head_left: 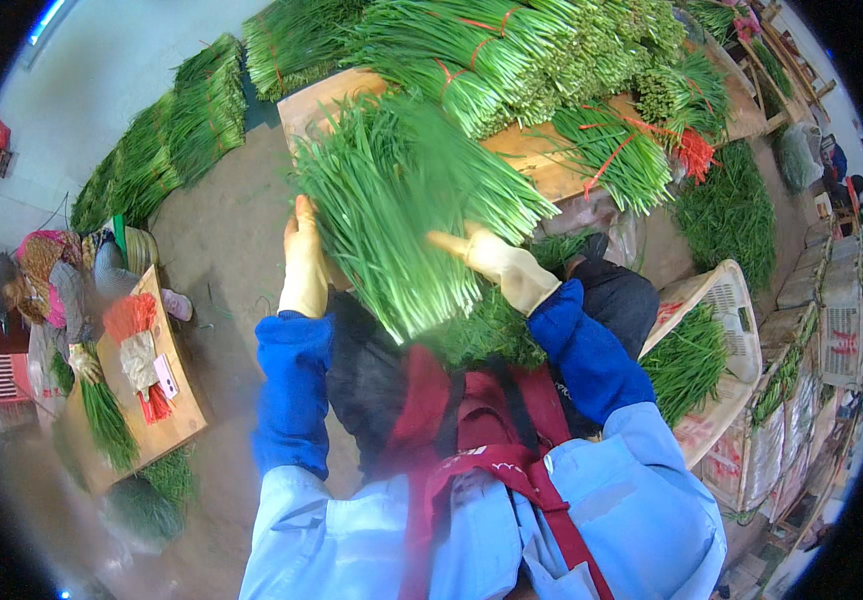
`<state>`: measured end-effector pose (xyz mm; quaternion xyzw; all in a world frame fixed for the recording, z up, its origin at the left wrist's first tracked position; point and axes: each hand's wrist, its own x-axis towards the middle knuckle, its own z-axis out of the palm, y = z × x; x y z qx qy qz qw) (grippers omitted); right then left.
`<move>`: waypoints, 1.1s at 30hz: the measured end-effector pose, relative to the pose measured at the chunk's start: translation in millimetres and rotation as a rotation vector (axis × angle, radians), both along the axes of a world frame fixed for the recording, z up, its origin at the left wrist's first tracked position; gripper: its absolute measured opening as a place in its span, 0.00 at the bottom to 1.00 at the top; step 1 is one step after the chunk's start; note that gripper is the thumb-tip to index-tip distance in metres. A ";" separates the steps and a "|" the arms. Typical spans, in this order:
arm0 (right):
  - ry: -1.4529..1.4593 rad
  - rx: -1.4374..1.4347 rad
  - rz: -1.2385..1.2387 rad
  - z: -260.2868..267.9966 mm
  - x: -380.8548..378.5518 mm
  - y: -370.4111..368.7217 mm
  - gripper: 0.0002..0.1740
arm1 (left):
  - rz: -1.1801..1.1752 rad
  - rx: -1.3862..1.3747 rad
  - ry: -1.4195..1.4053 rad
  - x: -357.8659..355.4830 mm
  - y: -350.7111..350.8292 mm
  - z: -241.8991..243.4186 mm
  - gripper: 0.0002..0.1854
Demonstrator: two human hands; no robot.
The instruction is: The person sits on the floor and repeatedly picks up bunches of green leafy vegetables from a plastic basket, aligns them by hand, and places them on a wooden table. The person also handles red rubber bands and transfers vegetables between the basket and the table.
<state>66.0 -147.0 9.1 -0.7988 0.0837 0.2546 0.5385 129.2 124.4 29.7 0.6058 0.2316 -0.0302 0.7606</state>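
Observation:
A loose bunch of garlic chives (394, 247) slants in front of me, its pale cut ends toward my lap. My left hand (302, 259), in a cream glove, lies along the bunch's left side with fingers extended; whether it grips is unclear. On the other side, my gloved right hand (503, 262) holds the bunch near its cut ends, thumb across the stalks. More loose chives (510, 191) lie just beyond that hand, on the wooden table (311, 112). Loose greens (495, 330) rest on my lap, above a dark red apron (484, 420).
Tied chive bundles (476, 52) are piled across the table, with red ties (695, 154) at right. A plastic crate (739, 322) holding greens stands right. Leaves (731, 217) heap on the floor. At left, another person (64, 292) handles chives at a wooden board (184, 405).

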 end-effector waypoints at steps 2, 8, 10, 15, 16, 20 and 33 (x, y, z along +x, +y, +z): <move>-0.064 0.045 -0.143 -22.8 -7.4 -0.9 0.33 | -0.020 -0.005 -0.057 -15.6 7.2 -2.9 0.38; -0.086 0.226 -0.051 -26.2 -41.1 -14.3 0.59 | 0.083 0.164 0.011 -65.2 10.4 5.0 0.48; -0.018 0.294 -0.036 -24.5 -50.9 -14.2 0.50 | 0.082 0.298 -0.001 -89.3 7.9 12.0 0.48; 0.174 0.473 -0.053 -30.0 -51.3 -11.0 0.43 | 0.070 0.429 -0.054 -154.4 -20.6 24.9 0.47; 0.117 0.486 0.023 -29.8 -47.8 -7.5 0.41 | 0.011 0.370 0.005 -158.7 -27.0 26.0 0.48; -0.054 0.478 0.131 -18.4 -42.7 20.3 0.33 | -0.203 0.269 -0.064 -148.3 -65.1 14.3 0.51; -0.237 0.156 0.114 -0.8 -54.5 38.8 0.53 | -0.168 0.140 0.080 -136.6 -54.4 1.8 0.39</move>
